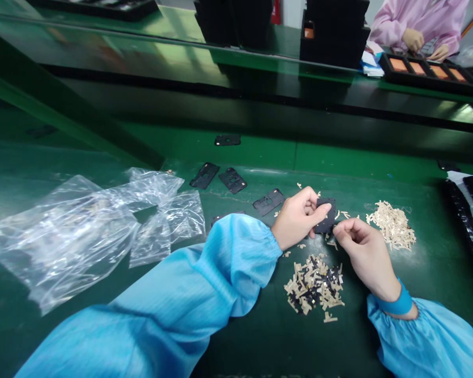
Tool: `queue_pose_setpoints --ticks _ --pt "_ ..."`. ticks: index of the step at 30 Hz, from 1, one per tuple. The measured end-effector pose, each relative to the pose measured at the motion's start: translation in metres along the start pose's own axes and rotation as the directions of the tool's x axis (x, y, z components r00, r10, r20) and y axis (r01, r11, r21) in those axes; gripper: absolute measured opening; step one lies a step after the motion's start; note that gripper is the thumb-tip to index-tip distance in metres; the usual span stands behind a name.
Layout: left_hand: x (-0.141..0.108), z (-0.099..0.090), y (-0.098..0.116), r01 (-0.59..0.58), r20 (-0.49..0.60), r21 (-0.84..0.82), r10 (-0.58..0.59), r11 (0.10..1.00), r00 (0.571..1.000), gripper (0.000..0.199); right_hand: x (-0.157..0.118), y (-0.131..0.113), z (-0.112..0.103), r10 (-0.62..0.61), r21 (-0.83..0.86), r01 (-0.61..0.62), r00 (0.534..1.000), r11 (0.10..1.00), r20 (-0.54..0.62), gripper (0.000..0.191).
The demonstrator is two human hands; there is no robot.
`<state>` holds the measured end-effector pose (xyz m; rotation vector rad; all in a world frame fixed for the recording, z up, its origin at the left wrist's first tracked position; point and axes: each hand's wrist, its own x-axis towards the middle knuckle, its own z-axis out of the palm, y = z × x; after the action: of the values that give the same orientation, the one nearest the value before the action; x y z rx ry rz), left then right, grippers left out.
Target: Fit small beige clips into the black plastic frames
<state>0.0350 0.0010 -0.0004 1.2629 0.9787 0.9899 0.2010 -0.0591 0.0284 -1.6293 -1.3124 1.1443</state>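
Note:
My left hand [298,216] holds a small black plate [326,216] between thumb and fingers, tilted above the green table. My right hand [360,249] is closed in a pinch at the plate's lower right corner; what its fingertips hold, if anything, is too small to make out. Below the hands lies a mixed pile of beige and black pieces [314,285]. Beyond my right hand sits a pile of beige pieces [393,224]. A few loose beige bits lie around the plate. Left of my left hand, a flat black part [268,202] rests on the table.
More black parts [233,180] lie farther left and back. Clear plastic bags [74,231] cover the left side. A black tray [467,220] stands at the right edge. Across a raised ledge are dark stacked trays [334,37] and a person in pink [418,26].

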Motion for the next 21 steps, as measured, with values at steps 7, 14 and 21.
queue_pose_setpoints --ticks 7,14,21 --pt "0.0006 0.0004 -0.0001 -0.013 0.005 -0.001 0.013 1.000 1.000 0.031 0.0008 0.0014 -0.0015 0.013 -0.009 -0.013 1.000 1.000 -0.010 0.026" --pt "0.0003 0.0001 0.0025 0.007 0.007 -0.014 -0.006 1.000 1.000 0.034 0.0009 0.0017 -0.0014 0.024 -0.011 -0.024 1.000 1.000 -0.015 0.027" --pt "0.0010 -0.0006 -0.0007 -0.005 0.020 -0.027 0.006 1.000 1.000 0.034 0.0018 0.0034 -0.0024 0.015 -0.007 -0.015 1.000 1.000 -0.013 0.030"
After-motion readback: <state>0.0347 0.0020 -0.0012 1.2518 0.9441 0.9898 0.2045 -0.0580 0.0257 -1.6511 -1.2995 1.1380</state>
